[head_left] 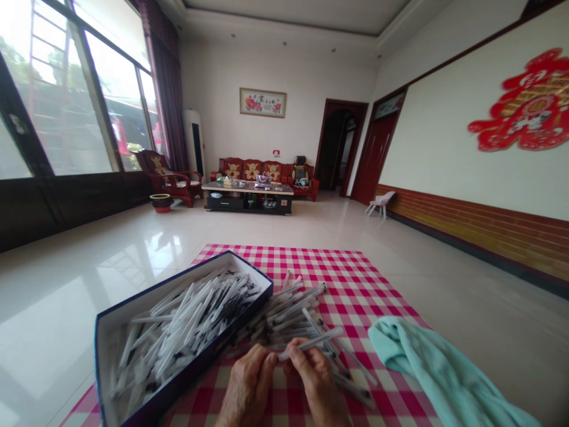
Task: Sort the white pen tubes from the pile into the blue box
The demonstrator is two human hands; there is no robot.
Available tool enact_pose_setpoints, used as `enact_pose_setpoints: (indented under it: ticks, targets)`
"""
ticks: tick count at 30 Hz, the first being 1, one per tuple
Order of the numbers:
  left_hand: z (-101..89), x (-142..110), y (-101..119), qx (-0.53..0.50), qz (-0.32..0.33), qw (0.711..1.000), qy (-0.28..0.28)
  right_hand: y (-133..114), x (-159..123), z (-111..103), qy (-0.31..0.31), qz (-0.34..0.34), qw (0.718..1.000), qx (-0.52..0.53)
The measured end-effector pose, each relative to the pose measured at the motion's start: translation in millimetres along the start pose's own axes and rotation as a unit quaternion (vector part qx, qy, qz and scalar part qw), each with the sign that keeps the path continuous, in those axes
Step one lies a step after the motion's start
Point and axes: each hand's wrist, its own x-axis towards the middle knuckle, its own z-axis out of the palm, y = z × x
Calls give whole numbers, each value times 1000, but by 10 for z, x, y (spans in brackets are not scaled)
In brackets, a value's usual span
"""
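A slim, pale, translucent pen (329, 335) slants up to the right between my hands, above the tablecloth. My right hand (315, 376) is closed around it, thumb on top. My left hand (249, 379) is closed too, its thumb and fingertips pinched at the pen's left end; the end itself is hidden there. Just beyond my fingers lies a loose heap of similar pens (296, 305), some with dark ends. On the left, a blue-edged box (178, 277) with white inner walls holds a large pile of pale and black pens (195, 320).
A pink-and-white checked tablecloth (351, 273) covers the table. A mint-green cloth (427, 356) hangs over its right side. Farther off on the tiled floor stand a low black table (246, 203), a red wooden sofa (229, 167), an armchair (171, 178) and a small chair (381, 203).
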Motion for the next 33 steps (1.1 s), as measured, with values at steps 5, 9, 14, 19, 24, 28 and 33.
enact_pose_setpoints:
  ticks: [5,9,14,19,24,28,33]
  targets:
    - [-47,12,36,-34,-4,999,-13,71,26,-42,23,-3,1000,17]
    - [-112,58,19,15,19,999,37,106,51,-60,40,23,998,50]
    - [-389,205,-79,205,19,967,150,81,44,-33,43,25,996,70]
    - [-692,282,-309,359,-54,920,148,78,38,-29,33,15,998,59]
    - [-704,282,-343,367,-72,916,144,86,48,-31,24,16,998,56]
    - [-529,251,-138,246,-34,962,111,120,49,-37,16,17,998,58]
    - [-253,145,74,133,41,990,-18,42,26,-20,8,1,1000,24]
